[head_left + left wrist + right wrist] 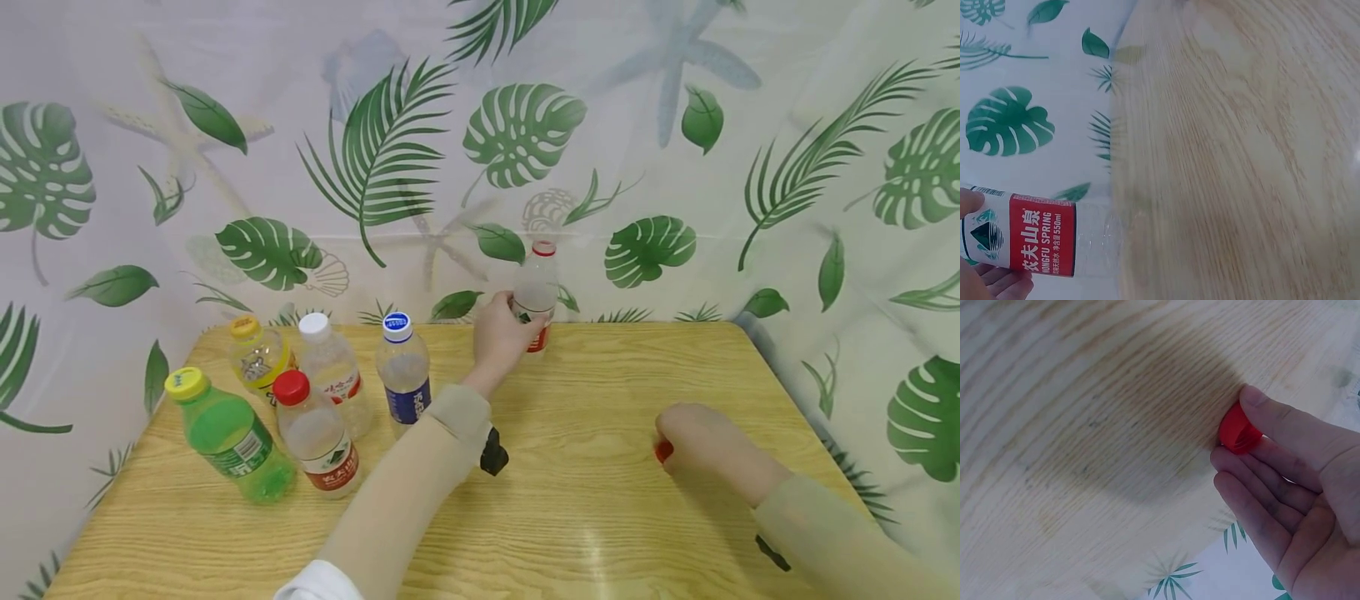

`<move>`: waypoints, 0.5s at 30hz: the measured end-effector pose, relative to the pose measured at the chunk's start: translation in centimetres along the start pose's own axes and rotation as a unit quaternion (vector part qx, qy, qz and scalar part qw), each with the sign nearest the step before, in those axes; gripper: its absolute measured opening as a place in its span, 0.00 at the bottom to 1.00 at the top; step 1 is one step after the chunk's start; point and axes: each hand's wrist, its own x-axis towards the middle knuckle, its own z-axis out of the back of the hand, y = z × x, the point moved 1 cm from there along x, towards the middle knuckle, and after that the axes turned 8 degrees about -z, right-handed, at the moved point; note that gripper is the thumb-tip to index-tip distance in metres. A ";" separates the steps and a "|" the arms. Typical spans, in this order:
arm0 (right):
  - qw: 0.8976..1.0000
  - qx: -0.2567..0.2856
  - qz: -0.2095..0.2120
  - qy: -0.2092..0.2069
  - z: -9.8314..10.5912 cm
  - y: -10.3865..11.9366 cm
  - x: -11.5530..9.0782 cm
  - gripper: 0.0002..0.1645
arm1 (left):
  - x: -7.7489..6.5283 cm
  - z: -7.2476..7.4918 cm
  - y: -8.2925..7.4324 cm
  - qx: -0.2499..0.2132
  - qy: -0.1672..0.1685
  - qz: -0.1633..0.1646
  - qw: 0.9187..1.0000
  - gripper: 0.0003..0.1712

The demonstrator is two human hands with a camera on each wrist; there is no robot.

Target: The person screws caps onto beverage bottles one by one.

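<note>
My left hand (501, 337) grips a clear plastic water bottle (537, 287) round its middle at the table's back edge. The bottle stands upright with no cap on its mouth, only a red ring at the neck. Its red and white label (1041, 234) faces the left wrist camera, with thumb and fingers (1004, 281) on either side. Over the right part of the table, my right hand (701, 437) pinches a red bottle cap (1239, 430) between thumb and fingers. The cap's hollow side shows in the right wrist view.
Several capped bottles stand at the left: a green bottle (232, 437), a red-capped bottle (315, 433), a white-capped bottle (335, 371), a yellow-capped bottle (258, 354) and a blue-capped bottle (405, 375). A leaf-patterned cloth (420, 167) hangs behind the wooden table (585, 500).
</note>
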 end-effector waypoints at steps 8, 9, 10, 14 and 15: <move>1.000 -0.001 0.003 -0.004 -0.1 0.0 0.0 0.17 | -1.3 0.4 -2.8 0.006 0.014 -0.017 1.000 0.34; 1.000 0.002 0.003 -0.004 -0.2 0.0 0.1 0.17 | -1.5 0.5 -3.2 0.007 0.018 -0.020 1.000 0.33; 1.000 0.004 0.003 -0.002 -0.2 -0.1 0.1 0.18 | -1.7 0.6 -3.5 0.006 0.021 -0.024 0.999 0.33; 1.000 0.014 -0.001 0.002 -0.3 -0.1 0.2 0.18 | -2.7 1.3 -4.7 -0.004 0.039 -0.048 0.998 0.32; 1.000 0.015 -0.001 0.003 -0.3 -0.2 0.2 0.18 | -2.9 1.5 -5.0 -0.006 0.044 -0.055 0.997 0.32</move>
